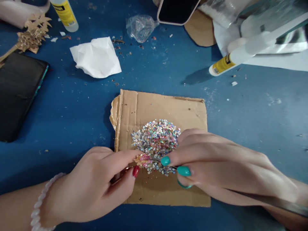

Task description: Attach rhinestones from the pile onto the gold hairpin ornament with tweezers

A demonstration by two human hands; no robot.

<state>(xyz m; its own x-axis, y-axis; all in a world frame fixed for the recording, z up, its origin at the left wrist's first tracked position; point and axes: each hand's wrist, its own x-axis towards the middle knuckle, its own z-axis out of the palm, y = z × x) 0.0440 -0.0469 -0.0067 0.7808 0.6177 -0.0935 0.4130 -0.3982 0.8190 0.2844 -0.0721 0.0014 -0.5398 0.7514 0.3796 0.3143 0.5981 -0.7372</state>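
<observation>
My left hand pinches a small gold-and-pink ornament between thumb and forefinger, over the near edge of a heap of shiny multicoloured sequins. Metal tweezers are gripped in my right hand, and their tips reach the ornament. Whether a sequin sits between the tips is too small to tell. The heap lies on a brown cardboard piece on the blue table. The ornament's lower part is hidden by my left fingers.
A crumpled white paper and a clear plastic bag lie beyond the cardboard. A black phone and a gold ornament are at left. Yellow-labelled bottles stand at both sides. Another phone lies at the far edge.
</observation>
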